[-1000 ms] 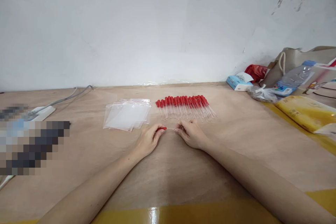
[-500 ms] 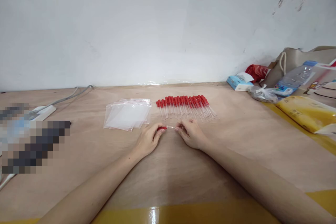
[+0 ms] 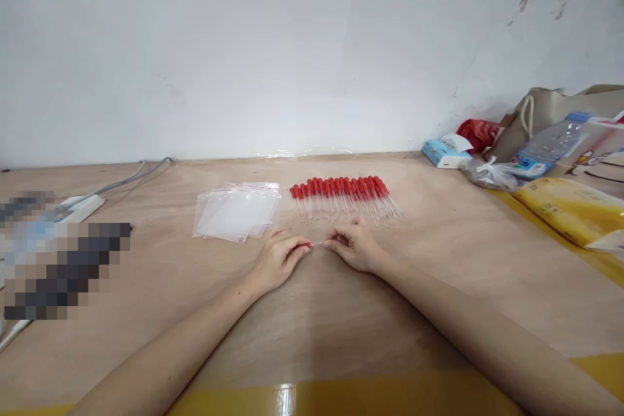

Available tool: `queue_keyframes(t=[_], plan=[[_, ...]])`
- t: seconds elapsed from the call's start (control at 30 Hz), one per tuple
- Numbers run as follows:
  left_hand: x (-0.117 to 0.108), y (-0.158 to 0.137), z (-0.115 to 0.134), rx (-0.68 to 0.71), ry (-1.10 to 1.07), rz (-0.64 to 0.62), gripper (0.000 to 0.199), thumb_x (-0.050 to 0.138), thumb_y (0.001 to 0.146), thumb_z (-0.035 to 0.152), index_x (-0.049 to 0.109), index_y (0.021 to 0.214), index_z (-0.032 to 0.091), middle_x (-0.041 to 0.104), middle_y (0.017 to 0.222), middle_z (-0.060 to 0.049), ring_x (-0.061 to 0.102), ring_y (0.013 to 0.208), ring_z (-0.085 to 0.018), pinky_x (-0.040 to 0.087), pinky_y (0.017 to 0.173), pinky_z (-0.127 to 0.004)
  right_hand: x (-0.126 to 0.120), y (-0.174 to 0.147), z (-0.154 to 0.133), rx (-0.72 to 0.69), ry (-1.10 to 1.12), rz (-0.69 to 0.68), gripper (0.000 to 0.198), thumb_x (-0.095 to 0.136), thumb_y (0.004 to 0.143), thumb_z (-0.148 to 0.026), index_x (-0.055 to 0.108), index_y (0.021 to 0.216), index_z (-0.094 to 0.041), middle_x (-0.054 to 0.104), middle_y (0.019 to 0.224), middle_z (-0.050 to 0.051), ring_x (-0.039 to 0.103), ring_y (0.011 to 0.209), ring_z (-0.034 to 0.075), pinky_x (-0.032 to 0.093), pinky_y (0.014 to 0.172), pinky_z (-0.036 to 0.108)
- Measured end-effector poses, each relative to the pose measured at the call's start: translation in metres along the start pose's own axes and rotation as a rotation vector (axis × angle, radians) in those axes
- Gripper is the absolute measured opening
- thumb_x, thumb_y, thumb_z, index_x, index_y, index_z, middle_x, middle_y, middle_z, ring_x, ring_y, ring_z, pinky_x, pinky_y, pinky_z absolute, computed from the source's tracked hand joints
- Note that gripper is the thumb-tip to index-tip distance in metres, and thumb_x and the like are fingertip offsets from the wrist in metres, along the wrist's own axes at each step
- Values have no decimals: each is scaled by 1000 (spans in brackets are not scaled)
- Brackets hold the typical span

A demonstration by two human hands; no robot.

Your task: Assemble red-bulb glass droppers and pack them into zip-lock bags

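Note:
Between my two hands is a dropper (image 3: 317,244) with a red bulb and a thin clear tube, held roughly level. My left hand (image 3: 279,258) is closed round the red bulb, which it mostly covers. The fingertips of my right hand (image 3: 355,247) pinch the tube's other end. Just beyond my hands, several more red-bulbed droppers (image 3: 341,190) lie side by side in a row, bulbs toward the wall. Overlapping clear zip bags (image 3: 236,211) lie flat to the left of that row, beyond my left hand.
At the right stand a blue tissue pack (image 3: 446,153), a knotted plastic bag (image 3: 490,174), a plastic bottle (image 3: 553,143) and a yellow packet (image 3: 572,208). A grey cable (image 3: 127,180) and a blurred-out patch (image 3: 68,273) are on the left. Yellow tape (image 3: 234,400) runs along the near table edge.
My left hand has tipped slightly down toward me, and the bulb end of the dropper has dropped a little with it. My right hand keeps its pinch almost unmoved.

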State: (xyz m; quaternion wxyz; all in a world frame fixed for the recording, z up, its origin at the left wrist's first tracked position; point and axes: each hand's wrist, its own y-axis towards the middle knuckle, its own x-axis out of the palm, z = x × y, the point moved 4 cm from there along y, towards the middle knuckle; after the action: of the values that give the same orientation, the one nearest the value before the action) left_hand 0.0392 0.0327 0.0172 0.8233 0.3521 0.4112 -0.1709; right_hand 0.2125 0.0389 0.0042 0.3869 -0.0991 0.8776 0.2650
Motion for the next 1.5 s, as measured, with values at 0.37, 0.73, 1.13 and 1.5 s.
queue_keyframes(t=[0.37,0.73,1.13,1.5], plan=[[2,0,4,139,96,-36,14,45,86,26,57,85,18,63,77,-1,55,73,-14,35,83,-34,1,-1,-19,-99,-197,-2,22,43,85,-27,59,72,-19,61,60,-2,45,53,9,20,70,29],[-7,7,-7,138,78,-64,17,45,86,28,60,90,21,65,85,-3,57,83,-16,35,88,-36,7,3,-18,-34,-165,-92,30,36,89,-32,60,75,-19,63,66,0,52,58,12,29,69,28],[-5,5,-35,-740,-1088,428,30,64,71,16,43,93,19,62,80,0,64,75,-13,51,79,-36,4,-4,-36,-103,-145,-2,24,44,86,-36,64,89,-23,66,76,1,57,73,14,26,70,29],[-25,77,-99,-872,-395,207,25,67,65,17,57,88,15,60,63,0,62,54,-14,52,57,-26,-11,-9,-2,-9,-286,102,22,45,85,-31,63,87,-20,65,75,3,57,74,15,27,72,31]])
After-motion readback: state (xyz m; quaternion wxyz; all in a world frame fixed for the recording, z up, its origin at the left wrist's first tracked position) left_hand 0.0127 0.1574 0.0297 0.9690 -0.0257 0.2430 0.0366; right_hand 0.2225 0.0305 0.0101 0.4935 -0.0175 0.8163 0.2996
